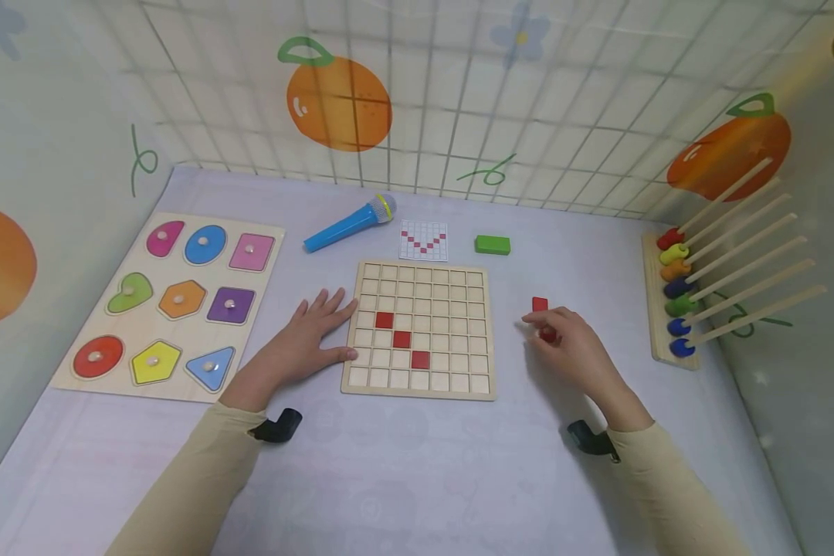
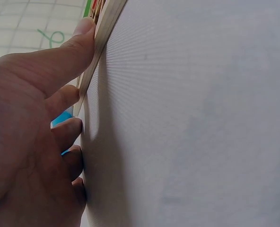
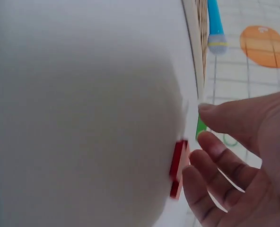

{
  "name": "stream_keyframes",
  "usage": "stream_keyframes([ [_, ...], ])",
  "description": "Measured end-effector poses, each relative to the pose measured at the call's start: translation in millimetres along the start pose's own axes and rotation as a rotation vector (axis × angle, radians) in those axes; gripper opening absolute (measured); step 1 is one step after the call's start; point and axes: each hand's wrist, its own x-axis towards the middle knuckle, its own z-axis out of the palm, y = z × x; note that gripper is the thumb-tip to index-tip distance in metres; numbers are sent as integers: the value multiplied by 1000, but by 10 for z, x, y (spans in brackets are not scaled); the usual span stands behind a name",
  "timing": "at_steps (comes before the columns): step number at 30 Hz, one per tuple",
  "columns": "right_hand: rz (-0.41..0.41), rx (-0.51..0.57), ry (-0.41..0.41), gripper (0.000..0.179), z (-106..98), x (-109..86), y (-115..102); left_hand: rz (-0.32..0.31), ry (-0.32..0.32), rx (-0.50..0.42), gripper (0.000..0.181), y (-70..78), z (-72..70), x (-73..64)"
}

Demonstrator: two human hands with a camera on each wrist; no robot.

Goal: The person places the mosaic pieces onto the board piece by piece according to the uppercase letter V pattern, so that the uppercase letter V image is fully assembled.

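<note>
A wooden grid board lies mid-table, with three red square tiles in a diagonal line in its cells, one of them a red tile in the middle. My left hand is spread flat at the board's left side, its thumb and a fingertip touching the frame. To the right of the board, my right hand hovers over loose red tiles. Its thumb and fingers are apart with nothing between them in the right wrist view, close to a red tile; the hand partly covers another in the head view.
Behind the board are a pattern card, a green block and a blue toy microphone. A knobbed shape puzzle lies at the left. A bead rack with tall pegs stands at the right.
</note>
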Motion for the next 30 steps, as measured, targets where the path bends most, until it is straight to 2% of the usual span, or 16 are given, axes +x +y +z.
stream_keyframes([
  [6, 74, -34, -19, 36, -52, -38, 114, -4, -1, -1, 88, 14, -12, -6],
  [11, 86, -30, -28, 37, -77, -53, 207, -7, 2, -4, 89, 16, -14, -7],
  [16, 91, -26, -32, 36, -60, -46, 204, -5, 6, -1, 89, 4, -6, -6],
  [21, 65, -30, -50, 34, -10, -13, 127, -8, 6, 0, 89, -1, -1, -5],
  [30, -37, -24, -71, 30, 92, 101, -33, -11, 0, 2, 90, -1, -2, -2],
])
